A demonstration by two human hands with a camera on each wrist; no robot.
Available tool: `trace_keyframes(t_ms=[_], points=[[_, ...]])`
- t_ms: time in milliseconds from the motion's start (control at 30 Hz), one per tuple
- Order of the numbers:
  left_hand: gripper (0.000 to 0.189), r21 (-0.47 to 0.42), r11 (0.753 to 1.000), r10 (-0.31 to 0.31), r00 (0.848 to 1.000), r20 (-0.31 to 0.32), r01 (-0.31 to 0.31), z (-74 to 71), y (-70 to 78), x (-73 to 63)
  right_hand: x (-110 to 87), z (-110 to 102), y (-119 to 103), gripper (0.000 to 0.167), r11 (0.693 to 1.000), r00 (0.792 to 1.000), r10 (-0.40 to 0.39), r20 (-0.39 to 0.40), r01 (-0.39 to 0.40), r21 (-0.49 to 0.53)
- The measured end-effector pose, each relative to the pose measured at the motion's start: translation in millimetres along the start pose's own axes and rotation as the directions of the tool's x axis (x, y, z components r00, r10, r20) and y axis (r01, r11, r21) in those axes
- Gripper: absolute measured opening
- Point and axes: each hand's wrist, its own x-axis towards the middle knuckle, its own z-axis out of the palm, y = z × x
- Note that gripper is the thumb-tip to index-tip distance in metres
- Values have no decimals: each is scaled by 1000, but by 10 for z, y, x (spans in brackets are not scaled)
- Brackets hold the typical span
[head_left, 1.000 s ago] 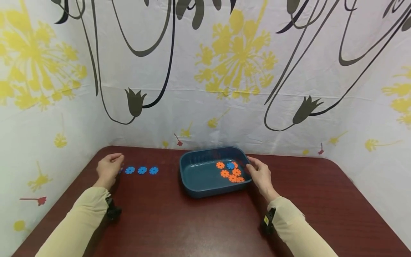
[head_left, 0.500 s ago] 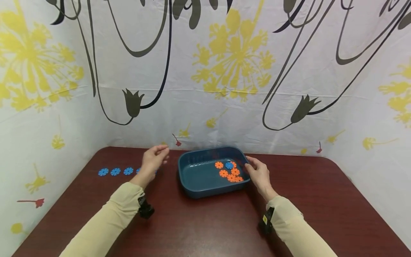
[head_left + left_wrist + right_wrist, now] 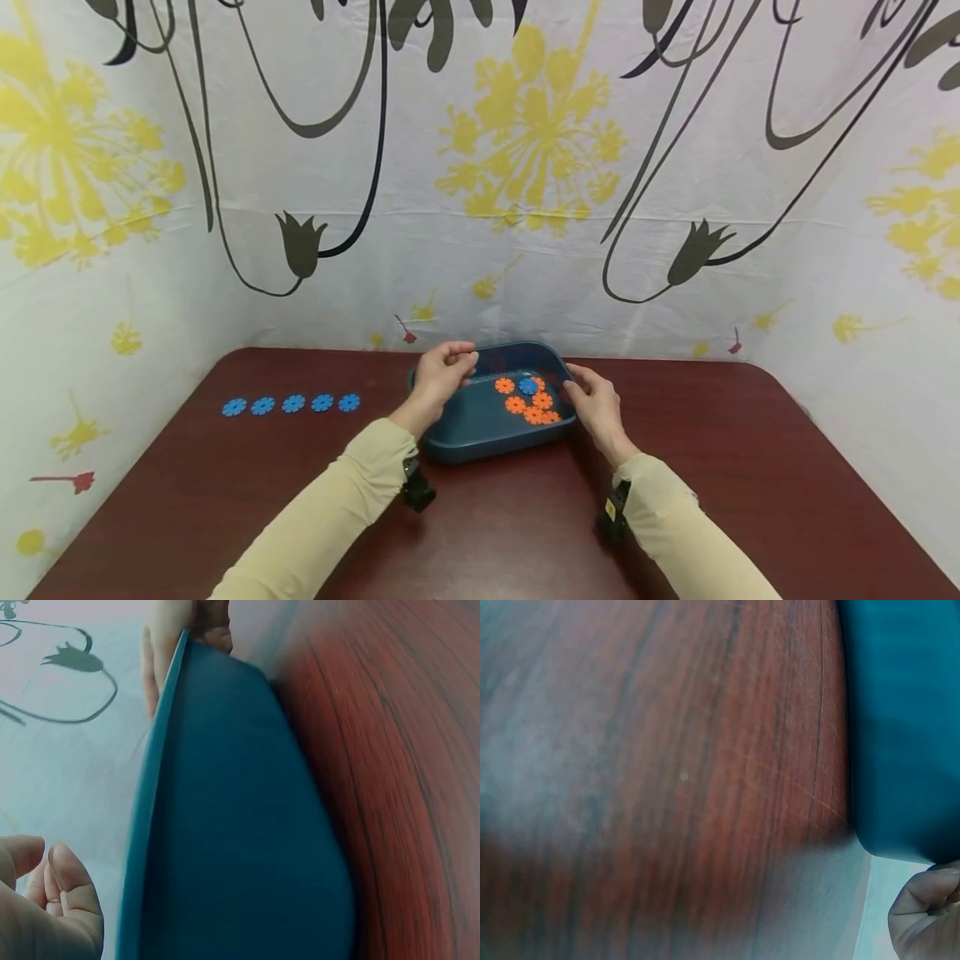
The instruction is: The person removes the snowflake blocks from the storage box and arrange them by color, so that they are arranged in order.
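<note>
A dark blue rectangular tray (image 3: 465, 450) stands at the back middle of the table. My right hand (image 3: 598, 408) grips its right rim, thumb on the inner side; the right wrist view catches part of that hand (image 3: 930, 919) at the tray's corner. My left hand (image 3: 438, 379) hovers over the tray's left end with fingers loosely curled. In the left wrist view, thumb and fingertips (image 3: 71, 877) show nothing between them. Several orange notched discs (image 3: 515, 404) lie in the right part of the tray, with one blue notched disc (image 3: 528, 386) among them.
Several blue notched discs (image 3: 293, 403) form a row on the red-brown wooden table (image 3: 487, 533), left of the tray. A white patterned cloth (image 3: 420, 250) hangs behind and along both sides of the table.
My left hand has swung right, from the left end of the blue disc row to above the tray, uncovering the row. The right hand has kept its grip on the rim.
</note>
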Motion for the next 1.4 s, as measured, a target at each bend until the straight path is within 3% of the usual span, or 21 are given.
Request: trace_keyframes(t_ms=[200, 433, 1133, 1400], points=[[28, -13, 1000, -22, 999, 37, 23, 244, -34, 26, 25, 26, -7, 36, 1000, 1000, 7, -10, -7, 0], [26, 32, 999, -13, 999, 42, 12, 448, -88, 70, 38, 38, -22, 35, 1000, 1000, 1, -21, -1, 6], [23, 172, 982, -81, 997, 1, 79, 761, -192, 232, 52, 32, 10, 35, 1000, 1000, 18, -22, -18, 24], [22, 319, 945, -55, 998, -39, 65, 863, -186, 239, 48, 28, 22, 34, 1000, 1000, 13, -28, -13, 12]])
